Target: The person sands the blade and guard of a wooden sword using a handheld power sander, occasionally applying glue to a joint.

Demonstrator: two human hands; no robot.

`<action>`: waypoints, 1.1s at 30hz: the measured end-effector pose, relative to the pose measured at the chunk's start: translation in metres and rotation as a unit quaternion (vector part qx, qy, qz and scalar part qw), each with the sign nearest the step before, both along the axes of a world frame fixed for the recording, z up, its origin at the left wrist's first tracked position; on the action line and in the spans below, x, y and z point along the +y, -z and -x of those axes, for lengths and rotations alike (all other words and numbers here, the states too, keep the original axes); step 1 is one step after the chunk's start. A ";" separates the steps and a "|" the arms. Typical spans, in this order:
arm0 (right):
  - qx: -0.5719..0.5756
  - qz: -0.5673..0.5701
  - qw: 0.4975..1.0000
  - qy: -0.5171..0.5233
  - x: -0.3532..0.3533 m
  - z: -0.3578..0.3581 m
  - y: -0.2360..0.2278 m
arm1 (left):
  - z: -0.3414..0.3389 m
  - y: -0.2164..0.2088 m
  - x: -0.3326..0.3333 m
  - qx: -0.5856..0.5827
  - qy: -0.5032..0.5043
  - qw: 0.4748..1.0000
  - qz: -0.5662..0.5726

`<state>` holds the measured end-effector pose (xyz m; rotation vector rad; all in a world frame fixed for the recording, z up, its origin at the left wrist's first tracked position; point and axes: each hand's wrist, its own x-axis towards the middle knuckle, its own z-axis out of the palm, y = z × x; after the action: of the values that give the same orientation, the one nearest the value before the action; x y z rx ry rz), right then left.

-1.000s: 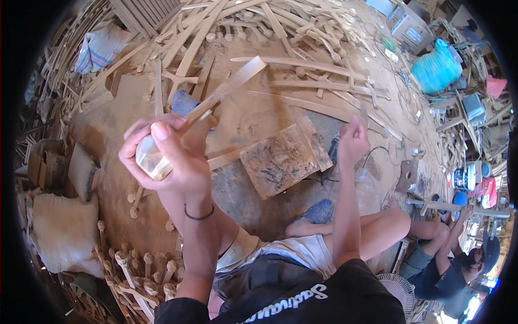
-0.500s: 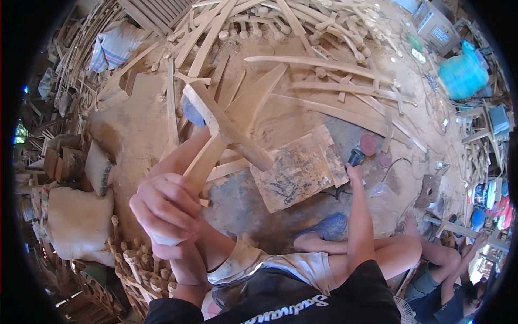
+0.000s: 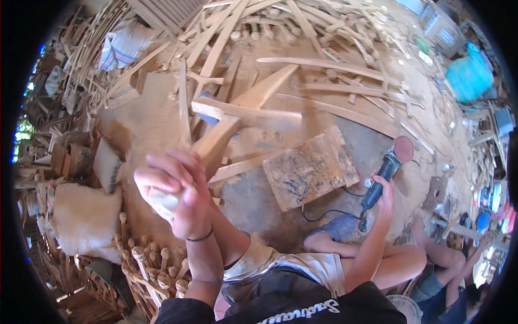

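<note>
My left hand (image 3: 175, 186) is closed around the grip end of a wooden sword (image 3: 218, 141), raised over my lap. Its crossguard (image 3: 259, 116) lies across the view, slightly blurred, and the blade (image 3: 268, 85) points away to the upper right. The pommel end is mostly hidden in my fingers. On the right, my right hand (image 3: 384, 190) grips the dark body of an angle grinder (image 3: 373, 195). The grinder's round reddish sanding disc (image 3: 403, 149) points up and away, apart from the sword. A black cord (image 3: 318, 220) trails from the tool's rear.
A worn wooden board (image 3: 305, 170) lies on the floor ahead of me. Beyond it are several wooden sword blanks (image 3: 340, 67). Knob-ended wooden pieces (image 3: 156, 259) stand at my lower left, near a pale sack (image 3: 86, 216). Another person (image 3: 450, 270) sits at the lower right.
My left hand has turned the sword, so the crossguard now lies nearly level. My right hand has lifted the grinder, drawing it right and nearer, with its disc now clearly in view.
</note>
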<state>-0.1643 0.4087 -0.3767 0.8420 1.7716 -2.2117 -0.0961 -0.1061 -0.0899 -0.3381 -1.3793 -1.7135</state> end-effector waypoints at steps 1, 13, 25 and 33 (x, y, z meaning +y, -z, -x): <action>0.026 -0.053 0.998 0.010 -0.008 -0.011 -0.037 | 0.004 0.000 0.003 -0.002 -0.029 0.999 0.038; 0.232 0.231 0.944 -0.022 -0.040 -0.111 -0.148 | -0.006 -0.082 0.012 0.130 -0.181 0.973 -0.055; 0.248 -0.017 0.969 0.005 -0.116 -0.079 -0.182 | -0.043 -0.025 0.084 0.001 -0.194 0.973 0.124; 0.498 -0.322 0.798 -0.110 -0.157 -0.070 -0.262 | -0.058 -0.027 0.114 0.009 -0.243 0.947 0.211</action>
<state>-0.0944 0.2519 -0.1152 -0.6701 2.9439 -1.9808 -0.0377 0.0077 -0.0632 -0.2183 -1.6505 -1.0075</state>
